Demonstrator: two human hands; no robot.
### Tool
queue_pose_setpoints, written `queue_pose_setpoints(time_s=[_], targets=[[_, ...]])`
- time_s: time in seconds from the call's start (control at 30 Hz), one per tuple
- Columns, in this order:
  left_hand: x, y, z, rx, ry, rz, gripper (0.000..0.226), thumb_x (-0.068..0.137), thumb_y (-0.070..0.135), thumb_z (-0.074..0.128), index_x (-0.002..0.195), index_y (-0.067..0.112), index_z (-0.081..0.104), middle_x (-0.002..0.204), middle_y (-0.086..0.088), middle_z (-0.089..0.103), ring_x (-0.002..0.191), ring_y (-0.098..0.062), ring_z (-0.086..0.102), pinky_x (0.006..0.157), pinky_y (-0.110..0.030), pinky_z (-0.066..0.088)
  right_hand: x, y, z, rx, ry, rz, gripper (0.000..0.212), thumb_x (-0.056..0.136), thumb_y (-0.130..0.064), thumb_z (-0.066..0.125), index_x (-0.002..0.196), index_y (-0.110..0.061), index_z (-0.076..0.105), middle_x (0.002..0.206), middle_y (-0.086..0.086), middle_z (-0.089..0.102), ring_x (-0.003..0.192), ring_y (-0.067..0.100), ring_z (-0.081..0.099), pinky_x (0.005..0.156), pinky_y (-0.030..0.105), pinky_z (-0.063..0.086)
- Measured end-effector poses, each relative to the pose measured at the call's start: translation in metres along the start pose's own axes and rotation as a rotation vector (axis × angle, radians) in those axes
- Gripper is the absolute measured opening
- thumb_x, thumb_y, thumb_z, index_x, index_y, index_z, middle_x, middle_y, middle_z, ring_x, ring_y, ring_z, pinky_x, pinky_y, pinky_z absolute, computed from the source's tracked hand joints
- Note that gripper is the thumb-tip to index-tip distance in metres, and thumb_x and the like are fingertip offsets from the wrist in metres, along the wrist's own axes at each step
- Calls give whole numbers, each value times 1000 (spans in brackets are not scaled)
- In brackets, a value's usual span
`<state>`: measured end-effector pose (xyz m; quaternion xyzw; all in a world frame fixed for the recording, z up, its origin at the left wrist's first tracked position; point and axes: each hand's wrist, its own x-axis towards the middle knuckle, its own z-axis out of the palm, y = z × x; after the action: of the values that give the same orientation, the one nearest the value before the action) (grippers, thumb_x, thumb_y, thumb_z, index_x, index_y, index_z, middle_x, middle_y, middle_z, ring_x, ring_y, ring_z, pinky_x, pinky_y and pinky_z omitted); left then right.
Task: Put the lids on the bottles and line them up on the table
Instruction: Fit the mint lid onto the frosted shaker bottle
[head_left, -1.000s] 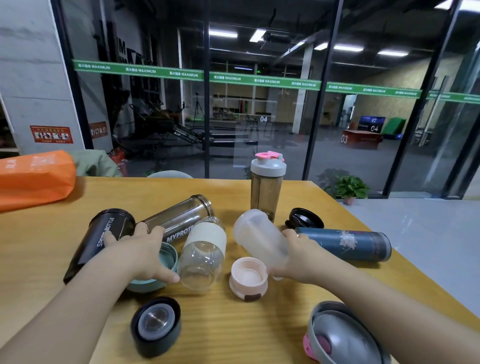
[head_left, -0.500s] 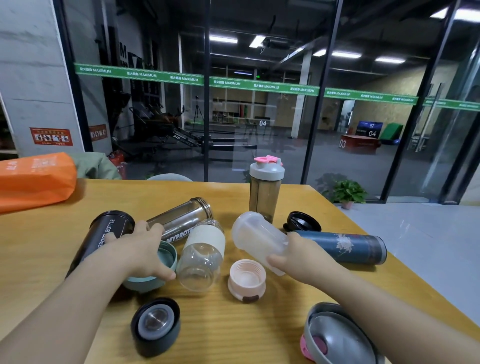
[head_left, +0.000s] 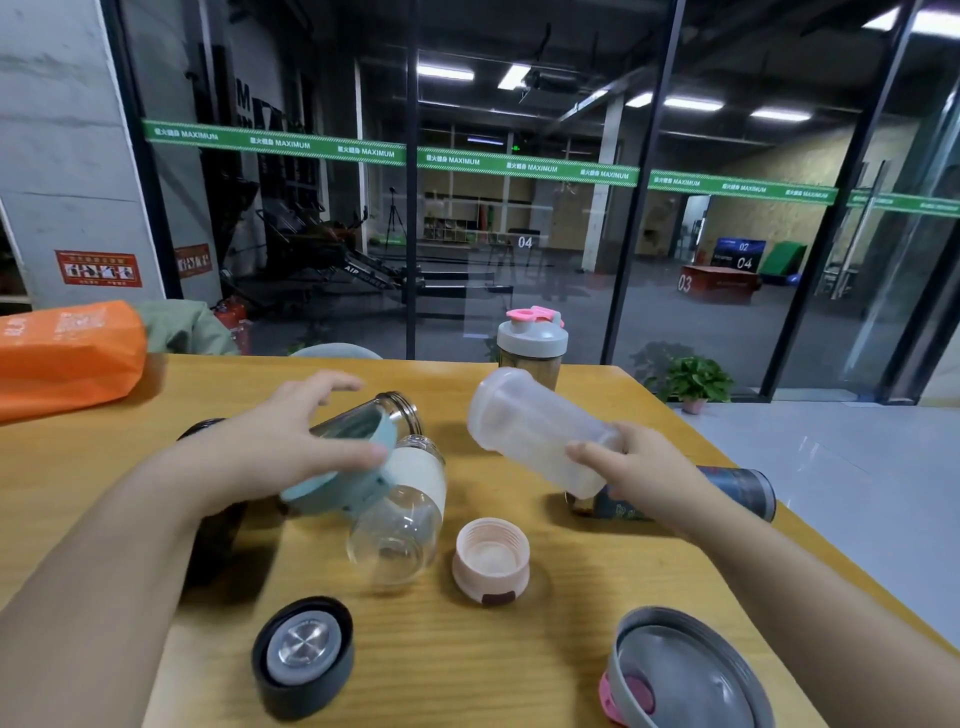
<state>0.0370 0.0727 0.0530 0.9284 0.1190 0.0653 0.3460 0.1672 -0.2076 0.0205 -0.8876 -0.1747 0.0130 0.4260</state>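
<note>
My left hand (head_left: 291, 441) holds a pale teal lid (head_left: 340, 470) lifted off the table, tilted with its open side toward me. My right hand (head_left: 641, 480) grips the base of a frosted clear bottle (head_left: 535, 426), raised and tilted with its mouth pointing up-left. Between them on the wooden table (head_left: 519, 665) lies a clear glass bottle with a white band (head_left: 400, 514) on its side. A pink lid (head_left: 491, 558), a black lid with a steel centre (head_left: 304, 654) and a grey lid with a pink tab (head_left: 680, 675) lie near me. A capped grey-and-pink shaker (head_left: 532, 348) stands upright at the back.
A steel-rimmed clear bottle (head_left: 400, 410), a black bottle (head_left: 213, 540) under my left arm and a dark blue bottle (head_left: 743, 491) behind my right hand lie on their sides. An orange bag (head_left: 67, 353) sits far left. The table's right edge runs diagonally; a glass wall is behind.
My left hand lifted the teal lid off the table. My right hand raised the frosted bottle higher and further from the table.
</note>
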Motion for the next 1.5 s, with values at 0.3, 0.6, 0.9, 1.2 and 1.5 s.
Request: queue_pose_setpoints(time_s=[0.3, 0.6, 0.9, 1.2, 1.5], targets=[[24, 35, 45, -1118, 43, -92, 38, 87, 50, 48, 113, 28, 65, 108, -12, 62, 87, -31, 55, 72, -44, 53, 18, 18, -13, 742, -8, 148, 8, 93, -30, 55, 97, -24, 53, 111, 10, 56, 89, 36, 69, 69, 34, 61], [24, 40, 92, -1532, 75, -55, 58, 72, 50, 69, 118, 16, 59, 114, -17, 68, 94, -38, 69, 89, -50, 50, 13, 58, -16, 1008, -71, -14, 74, 45, -43, 79, 114, -22, 60, 115, 3, 67, 96, 23, 70, 66, 31, 58], [22, 26, 98, -1563, 127, 88, 72, 30, 46, 92, 95, 21, 77, 119, -9, 68, 106, -28, 66, 99, -43, 44, 10, 58, -6, 933, -98, -65, 69, 48, -42, 74, 112, -23, 61, 113, -2, 68, 96, 16, 69, 66, 28, 57], [21, 33, 103, -1582, 225, 111, 102, 23, 56, 90, 114, 22, 61, 116, 0, 70, 117, -21, 59, 105, -38, 39, 8, 60, -7, 994, -245, -153, 76, 47, -24, 72, 120, -23, 53, 103, -4, 71, 96, 21, 69, 70, 31, 58], [16, 40, 109, -1503, 247, 115, 65, 53, 52, 75, 107, 16, 66, 102, 4, 70, 107, -12, 58, 93, -18, 45, 3, 56, -3, 878, -301, -217, 68, 46, -21, 74, 111, -35, 60, 102, -1, 71, 92, 26, 68, 77, 40, 58]])
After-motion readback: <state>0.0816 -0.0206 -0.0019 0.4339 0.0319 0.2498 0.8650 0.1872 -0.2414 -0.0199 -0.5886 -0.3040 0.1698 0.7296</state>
